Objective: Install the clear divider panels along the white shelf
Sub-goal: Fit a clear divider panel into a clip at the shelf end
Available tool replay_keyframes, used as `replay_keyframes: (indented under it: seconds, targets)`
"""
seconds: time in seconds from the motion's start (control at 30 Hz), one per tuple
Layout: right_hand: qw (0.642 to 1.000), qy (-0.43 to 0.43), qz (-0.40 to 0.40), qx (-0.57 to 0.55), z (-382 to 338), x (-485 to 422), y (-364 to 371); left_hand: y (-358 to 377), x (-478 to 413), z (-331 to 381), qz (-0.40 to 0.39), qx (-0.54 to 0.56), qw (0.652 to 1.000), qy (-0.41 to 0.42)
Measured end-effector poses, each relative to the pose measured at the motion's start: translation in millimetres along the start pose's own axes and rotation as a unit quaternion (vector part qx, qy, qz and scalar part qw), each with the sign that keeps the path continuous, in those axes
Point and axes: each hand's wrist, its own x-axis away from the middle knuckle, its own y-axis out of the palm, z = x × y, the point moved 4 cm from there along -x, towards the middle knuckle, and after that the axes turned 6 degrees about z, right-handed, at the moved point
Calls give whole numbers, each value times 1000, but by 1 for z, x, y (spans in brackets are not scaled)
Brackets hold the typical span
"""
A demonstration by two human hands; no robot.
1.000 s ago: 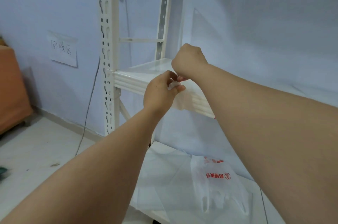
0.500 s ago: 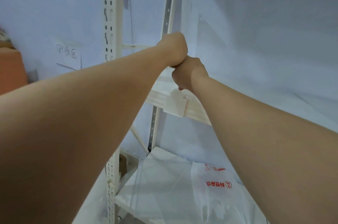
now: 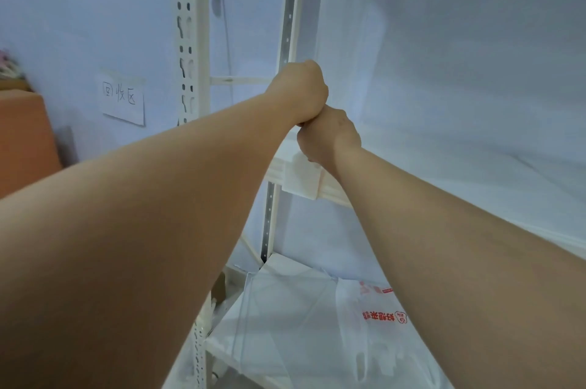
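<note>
Two bare forearms hide much of the white shelf point(image 3: 459, 176). At its front edge the left hand point(image 3: 299, 92) sits fisted on the curled right hand point(image 3: 328, 138), and I cannot tell what either grips. A clear divider panel point(image 3: 345, 39) stands upright on the shelf just behind them. Spare panels point(image 3: 279, 309) and a printed bag point(image 3: 380, 319) lie below it.

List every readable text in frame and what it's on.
"回收区": handwritten on the white paper sheet stuck to the pale blue wall.
Red characters and a round logo on the white plastic bag: upside down and too blurred to read.
No other text visible.
</note>
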Motion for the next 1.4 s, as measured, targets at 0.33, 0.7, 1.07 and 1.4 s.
replay_keyframes:
  seconds: [0.33, 0.7, 1.07, 1.4]
  targets:
    - [996, -17, 47, 69, 13, 6, 15, 0, 3, -1, -51, 0, 998, -37]
    - [994, -30, -99, -25, 39, 0, 17, 9, -5, -6, -34, 60, 997, -27]
    - [998, -28, -53, -22, 42, -1, 23, 54, 16, -34, -131, 7, 991, -31]
    - [992, -4, -125, -24, 42, -6, 21, 53, 15, -31, -153, 18, 988, -28]
